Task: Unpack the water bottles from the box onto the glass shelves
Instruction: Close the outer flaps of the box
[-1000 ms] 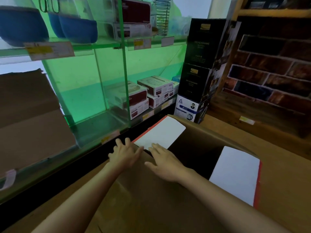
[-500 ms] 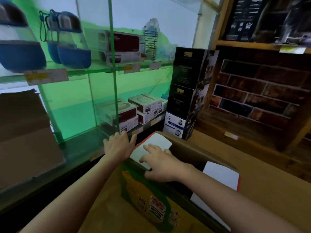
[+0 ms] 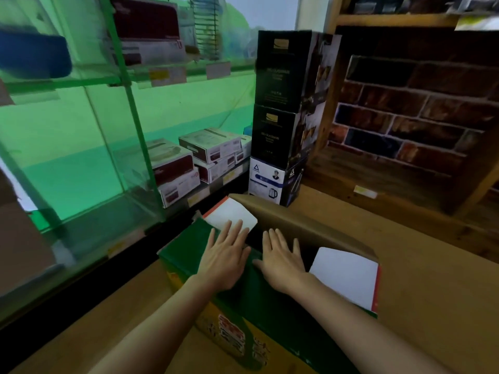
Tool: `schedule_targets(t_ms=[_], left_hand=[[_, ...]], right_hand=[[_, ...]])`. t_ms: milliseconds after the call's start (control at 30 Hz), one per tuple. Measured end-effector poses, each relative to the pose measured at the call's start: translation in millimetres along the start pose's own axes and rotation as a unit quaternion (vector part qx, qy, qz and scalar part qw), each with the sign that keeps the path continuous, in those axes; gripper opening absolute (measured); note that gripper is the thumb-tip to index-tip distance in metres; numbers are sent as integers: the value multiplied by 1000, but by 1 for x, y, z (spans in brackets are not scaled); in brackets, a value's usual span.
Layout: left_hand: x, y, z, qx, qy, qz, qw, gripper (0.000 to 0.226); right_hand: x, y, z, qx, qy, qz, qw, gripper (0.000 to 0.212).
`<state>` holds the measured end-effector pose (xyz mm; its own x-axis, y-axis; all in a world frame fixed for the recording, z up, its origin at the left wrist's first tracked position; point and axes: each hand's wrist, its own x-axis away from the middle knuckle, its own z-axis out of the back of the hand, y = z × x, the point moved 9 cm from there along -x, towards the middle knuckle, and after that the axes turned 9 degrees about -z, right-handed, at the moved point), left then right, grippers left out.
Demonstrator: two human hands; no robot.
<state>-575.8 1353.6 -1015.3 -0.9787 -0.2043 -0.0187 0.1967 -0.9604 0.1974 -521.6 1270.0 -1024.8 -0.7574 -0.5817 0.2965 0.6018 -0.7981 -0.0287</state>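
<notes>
Stacked black cartons (image 3: 280, 103), brick wall (image 3: 415, 109)

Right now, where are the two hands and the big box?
left hand (image 3: 225, 261), head view, back of the hand
right hand (image 3: 282, 261), head view, back of the hand
box (image 3: 243, 327), head view, printed front wall

Dim, green-tinted light; motion blur at left; wide-angle bending at edges.

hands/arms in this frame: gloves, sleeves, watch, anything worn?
Nothing worn that shows. Left hand and right hand are bare, with no gloves and no rings on the visible fingers. Both forearms are uncovered to the frame edge: no sleeves, watch, wristband or markings.
</notes>
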Motion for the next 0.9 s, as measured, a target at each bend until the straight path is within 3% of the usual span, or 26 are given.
schedule_targets(t_ms=[200, 333, 533, 800, 900], left_hand=[[-18, 0, -45, -4, -104, 22, 994, 53], [-33, 0, -33, -16, -62, 17, 998, 54], [-74, 28, -19, 33, 39, -11, 999, 55], [-131, 57, -45, 45, 31, -54, 997, 53], [-131, 57, -48, 42, 45, -55, 997, 63]], right_hand=[[-14, 7, -20, -31, -26, 16, 999, 68], [-16, 14, -11, -69, 0, 53, 996, 65], [-45, 55, 9, -90, 23, 20, 995, 61], [-116, 109, 13, -137, -17, -55, 989, 61], [-139, 119, 8, -160, -47, -93, 982, 66]])
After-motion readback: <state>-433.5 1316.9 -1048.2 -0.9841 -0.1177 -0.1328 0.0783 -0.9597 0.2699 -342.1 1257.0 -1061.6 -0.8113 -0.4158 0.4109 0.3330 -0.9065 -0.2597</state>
